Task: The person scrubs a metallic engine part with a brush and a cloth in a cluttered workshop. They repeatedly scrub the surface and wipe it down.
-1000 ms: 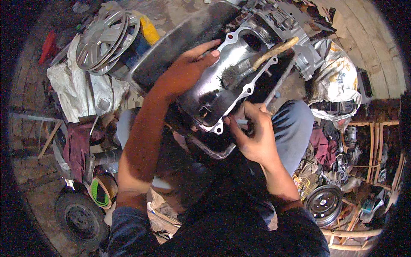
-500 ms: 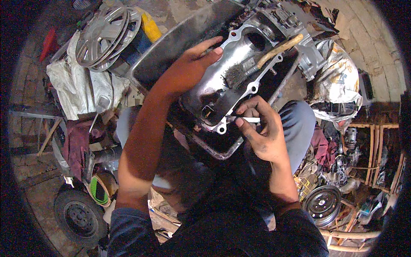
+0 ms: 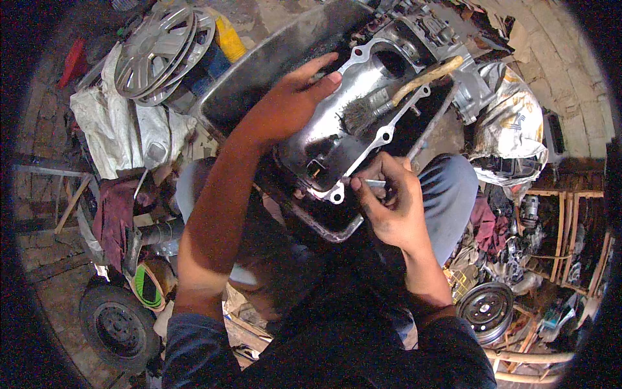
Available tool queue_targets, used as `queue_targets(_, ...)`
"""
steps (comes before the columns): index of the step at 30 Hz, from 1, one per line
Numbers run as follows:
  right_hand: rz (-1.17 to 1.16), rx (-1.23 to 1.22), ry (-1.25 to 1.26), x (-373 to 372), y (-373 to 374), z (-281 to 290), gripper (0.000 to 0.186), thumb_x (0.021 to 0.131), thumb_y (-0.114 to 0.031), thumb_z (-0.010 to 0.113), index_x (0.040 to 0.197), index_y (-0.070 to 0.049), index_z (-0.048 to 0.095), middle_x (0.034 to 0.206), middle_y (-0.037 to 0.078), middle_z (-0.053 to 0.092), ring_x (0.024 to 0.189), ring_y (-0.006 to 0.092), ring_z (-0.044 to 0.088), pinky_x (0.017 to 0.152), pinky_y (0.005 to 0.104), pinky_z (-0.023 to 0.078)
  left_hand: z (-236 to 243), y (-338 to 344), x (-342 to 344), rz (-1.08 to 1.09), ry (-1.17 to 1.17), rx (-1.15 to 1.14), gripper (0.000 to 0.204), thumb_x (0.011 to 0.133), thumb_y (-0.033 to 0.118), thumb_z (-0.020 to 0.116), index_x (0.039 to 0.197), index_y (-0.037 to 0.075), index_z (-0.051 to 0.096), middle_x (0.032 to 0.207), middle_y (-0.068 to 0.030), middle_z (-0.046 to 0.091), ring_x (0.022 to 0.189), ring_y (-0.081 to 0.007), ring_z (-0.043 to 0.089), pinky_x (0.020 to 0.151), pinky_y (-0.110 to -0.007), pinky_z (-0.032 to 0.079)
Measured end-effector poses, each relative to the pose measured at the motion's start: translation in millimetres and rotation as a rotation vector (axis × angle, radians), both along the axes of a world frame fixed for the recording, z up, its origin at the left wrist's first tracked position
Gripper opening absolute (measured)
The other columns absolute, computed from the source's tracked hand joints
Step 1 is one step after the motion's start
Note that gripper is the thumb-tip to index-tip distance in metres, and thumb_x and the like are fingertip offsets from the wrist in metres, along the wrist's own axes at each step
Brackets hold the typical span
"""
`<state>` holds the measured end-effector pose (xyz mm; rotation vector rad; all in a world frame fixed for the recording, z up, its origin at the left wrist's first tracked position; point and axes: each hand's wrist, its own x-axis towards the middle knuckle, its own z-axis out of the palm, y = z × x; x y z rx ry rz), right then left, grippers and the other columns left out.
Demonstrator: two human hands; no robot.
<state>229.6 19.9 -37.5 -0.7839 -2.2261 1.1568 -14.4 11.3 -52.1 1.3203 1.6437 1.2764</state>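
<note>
A shiny metal engine cover (image 3: 350,136) lies tilted in a dark metal tray (image 3: 272,71) over my lap. My left hand (image 3: 285,104) rests flat on the cover's left side, fingers spread along its upper edge. My right hand (image 3: 389,201) pinches a small flat metal blade (image 3: 374,183) against the cover's lower right rim, near a bolt lug. A wooden-handled brush (image 3: 395,97) lies on the cover, bristles toward its middle.
Stacked silver hubcaps (image 3: 162,45) and a yellow container (image 3: 228,35) sit upper left on white cloth (image 3: 120,139). A small tyre (image 3: 116,327) lies lower left. A steel wheel rim (image 3: 487,310), rags and wooden frames crowd the right. Engine parts (image 3: 447,32) lie beyond the tray.
My right hand has shifted slightly up along the cover's lower rim with the blade. The left hand stays on the cover, and the brush has not moved.
</note>
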Motion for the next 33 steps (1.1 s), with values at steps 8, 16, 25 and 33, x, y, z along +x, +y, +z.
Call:
queue_targets(8,-0.015,-0.006,0.005,-0.2,0.3,-3.0,0.012,0.081,-0.006,0.076,0.081,-0.005,0.064,0.076,0.006,0.058,0.08,0.0227,0.049,0.077,0.0355,0.038,1.1,-0.2,0.0,0.007,-0.017,-0.039,0.063,0.102,0.043,0.063,0.153,0.008,0.049,0.126,-0.0201,0.069,0.109,-0.0206,0.064,0.097,-0.033,0.049)
queue_targets(16,-0.058,0.03,-0.003,0.2,0.9,-3.7,0.013,0.082,-0.006,0.076,0.08,-0.004,0.063,0.073,0.005,0.056,0.076,0.0211,0.047,0.073,0.0347,0.037,-0.7,0.1,1.6,0.023,-0.025,-0.028,0.062,0.102,0.044,0.062,0.152,0.01,0.049,0.121,-0.0202,0.07,0.104,-0.0204,0.065,0.094,-0.033,0.05)
queue_targets(25,-0.045,-0.009,0.058,-0.1,-0.4,-6.2,0.01,0.08,-0.004,0.073,0.078,-0.006,0.063,0.072,0.003,0.056,0.08,0.0216,0.048,0.08,0.0347,0.036,1.2,0.8,0.2,0.007,-0.017,-0.052,0.063,0.102,0.044,0.062,0.153,0.01,0.048,0.12,-0.0227,0.07,0.104,-0.0217,0.066,0.094,-0.034,0.05)
queue_targets(33,0.02,0.041,-0.039,3.8,1.3,0.0,0.006,0.079,-0.004,0.072,0.08,-0.006,0.066,0.077,0.006,0.058,0.084,0.0233,0.049,0.081,0.0354,0.038,1.0,0.9,2.5,0.036,0.031,-0.023,0.065,0.101,0.046,0.063,0.153,0.009,0.048,0.124,-0.0243,0.069,0.11,-0.0243,0.066,0.099,-0.035,0.049)
